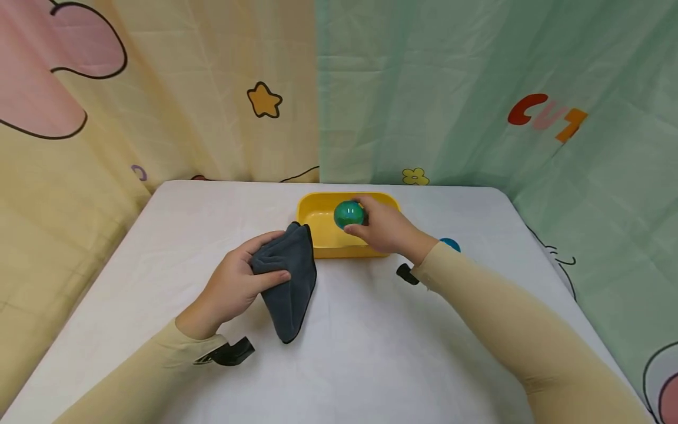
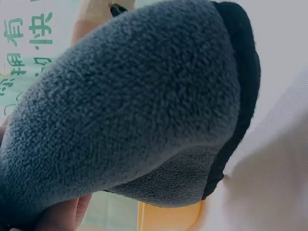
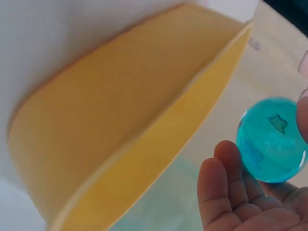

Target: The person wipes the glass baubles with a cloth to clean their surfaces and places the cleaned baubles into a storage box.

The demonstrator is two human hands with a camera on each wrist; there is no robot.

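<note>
A translucent teal ball [image 1: 349,214] with a small star mark [image 3: 277,123] on or in it is held between the thumb and fingers of my right hand [image 1: 382,225]. That hand is over the yellow plastic basin [image 1: 352,252], and in the right wrist view the ball appears apart from the basin's rim. My left hand [image 1: 238,280] grips a folded dark grey cloth [image 1: 290,288] with black edging, thumb on the near face. The cloth hangs in front of the basin's left end and fills much of the left wrist view [image 2: 125,106].
A white-covered table [image 1: 349,353] bears the basin. Partly hidden behind my right sleeve [image 1: 477,294] is a blue rounded object [image 1: 450,244]. Printed curtains [image 1: 424,88] stand behind and beside the table. Black straps show at both wrists.
</note>
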